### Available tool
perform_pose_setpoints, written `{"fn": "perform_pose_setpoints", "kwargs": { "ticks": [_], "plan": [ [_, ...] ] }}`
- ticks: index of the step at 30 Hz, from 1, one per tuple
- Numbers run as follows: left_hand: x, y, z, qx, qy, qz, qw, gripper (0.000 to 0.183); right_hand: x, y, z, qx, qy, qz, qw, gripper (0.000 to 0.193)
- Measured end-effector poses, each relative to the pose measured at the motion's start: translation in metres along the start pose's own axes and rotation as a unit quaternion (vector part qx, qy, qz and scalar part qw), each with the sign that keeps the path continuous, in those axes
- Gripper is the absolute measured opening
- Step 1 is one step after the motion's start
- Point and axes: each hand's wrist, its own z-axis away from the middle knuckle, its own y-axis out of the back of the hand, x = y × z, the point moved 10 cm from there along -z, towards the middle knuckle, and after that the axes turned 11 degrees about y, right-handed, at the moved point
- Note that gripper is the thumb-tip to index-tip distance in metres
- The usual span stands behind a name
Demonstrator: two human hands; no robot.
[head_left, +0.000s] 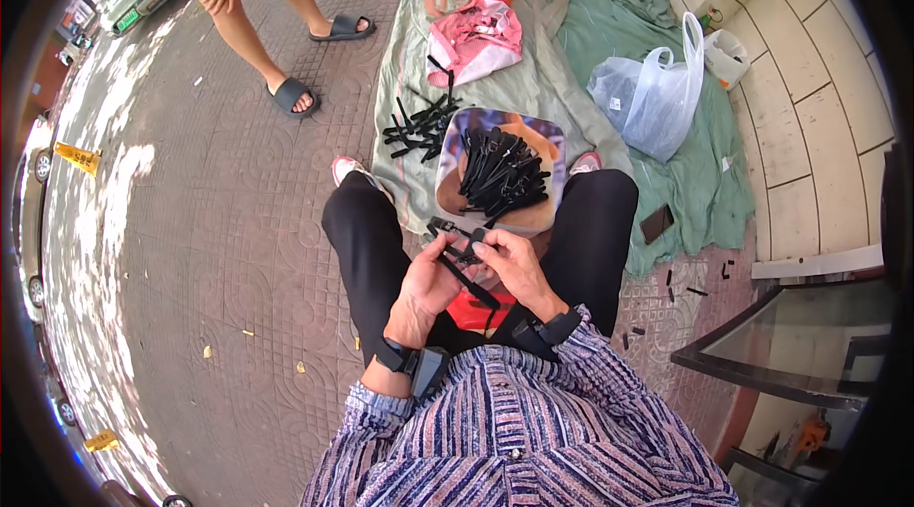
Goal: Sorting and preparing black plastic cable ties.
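In front of my lap, my left hand [428, 280] is closed around a long, thin black strip [481, 292] that slants down to the right across my palm. My right hand [520, 269] pinches a small black piece [470, 242] against the parts held at my left fingertips. The exact kind of these pieces is too small to make out. Just beyond both hands, a heap of similar black strips [503, 176] lies on a square surface with a colourful printed picture [543, 215], between my knees.
More black strips [419, 129] lie loose on the green cloth [405, 69], near a pink cloth [487, 36]. A clear plastic bag [652, 107] and a dark phone-like slab [657, 224] are at right. Another person's legs [243, 36] stand at far left; a glass-panelled frame [790, 340] is at near right.
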Motion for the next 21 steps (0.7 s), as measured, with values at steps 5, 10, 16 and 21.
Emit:
{"fn": "perform_pose_setpoints", "kwargs": {
  "ticks": [5,10,16,21],
  "plan": [
    [0.000,0.014,0.006,0.057,0.004,-0.042,0.997,0.022,0.030,0.011,0.016,0.095,-0.146,-0.238,0.955,0.017],
    [-0.015,0.015,0.009,0.070,0.028,-0.034,0.997,0.017,0.048,0.013,0.030,0.120,-0.189,-0.396,0.891,0.019],
    [0.001,0.016,0.010,0.048,-0.025,0.035,0.998,0.014,0.027,0.031,0.015,0.089,-0.097,-0.244,0.961,0.016],
    [0.011,0.017,0.009,0.041,-0.082,0.104,0.990,0.013,0.016,0.037,0.018,0.132,-0.072,-0.327,0.933,0.020]
  ]
}}
